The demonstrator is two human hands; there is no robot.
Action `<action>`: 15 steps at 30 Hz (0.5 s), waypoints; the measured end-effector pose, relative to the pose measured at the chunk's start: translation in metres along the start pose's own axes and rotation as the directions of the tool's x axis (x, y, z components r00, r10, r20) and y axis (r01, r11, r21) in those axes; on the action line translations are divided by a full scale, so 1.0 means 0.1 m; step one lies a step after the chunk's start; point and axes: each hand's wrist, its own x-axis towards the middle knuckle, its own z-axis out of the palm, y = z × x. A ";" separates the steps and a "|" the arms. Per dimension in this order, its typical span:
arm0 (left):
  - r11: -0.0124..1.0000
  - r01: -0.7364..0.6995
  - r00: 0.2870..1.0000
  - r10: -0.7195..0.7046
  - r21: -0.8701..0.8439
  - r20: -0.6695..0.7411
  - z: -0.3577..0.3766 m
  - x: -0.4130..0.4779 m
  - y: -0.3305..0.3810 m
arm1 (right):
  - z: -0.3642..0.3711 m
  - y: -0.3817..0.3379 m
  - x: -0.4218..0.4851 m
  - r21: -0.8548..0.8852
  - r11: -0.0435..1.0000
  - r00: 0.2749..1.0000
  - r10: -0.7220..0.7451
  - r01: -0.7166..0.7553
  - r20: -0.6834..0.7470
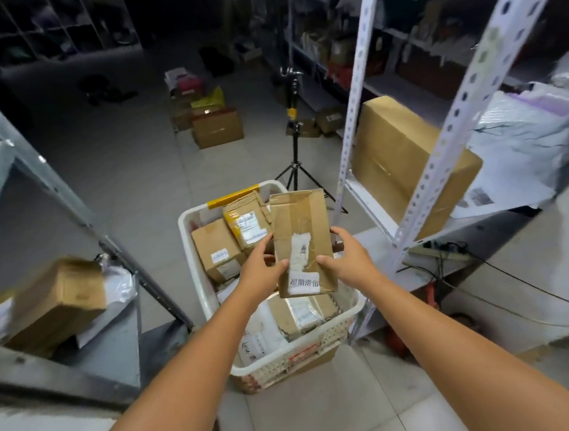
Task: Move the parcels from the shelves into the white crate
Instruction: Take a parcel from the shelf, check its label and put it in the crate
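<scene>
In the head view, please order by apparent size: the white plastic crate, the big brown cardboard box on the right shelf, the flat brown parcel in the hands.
1. White plastic crate
2. Big brown cardboard box
3. Flat brown parcel, gripped by left hand and right hand; nearest the camera, so really smaller.
</scene>
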 end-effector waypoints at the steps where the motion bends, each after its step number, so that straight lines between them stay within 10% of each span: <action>1: 1.000 0.004 1.000 -0.004 -0.014 -0.007 -0.04 0.07 -0.04 | 0.06 -0.01 0.09 0.001 1.000 1.000 -0.005 0.005 0.013; 15: 0.959 0.180 0.922 -0.242 -0.221 -0.301 -0.59 1.14 -0.50 | 1.02 -0.31 1.75 -0.004 0.995 0.941 -0.096 0.103 0.325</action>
